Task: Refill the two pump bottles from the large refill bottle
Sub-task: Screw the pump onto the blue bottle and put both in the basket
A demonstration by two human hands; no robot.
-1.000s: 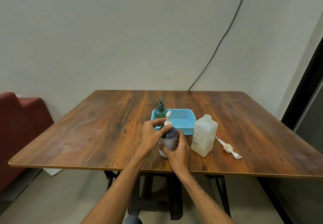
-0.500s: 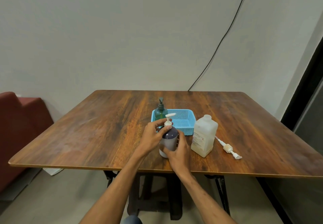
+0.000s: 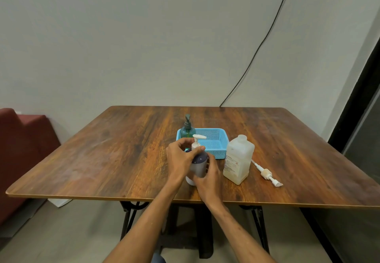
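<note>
Under the left hand, whose grip pinches the white pump collar, the right hand clasps the purple-and-white plastic pump bottle steady on the worktop. Right of that grip, the uncapped translucent refill bottle waits ready.

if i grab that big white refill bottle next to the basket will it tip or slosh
The refill bottle looks squat and square-sided with a flat base on the table, so it probably won't tip easily. Its neck is open, with its loose pump lying beside it, so a quick tilt could spill. Liquid seems to sit low, so it is likely light.
</note>
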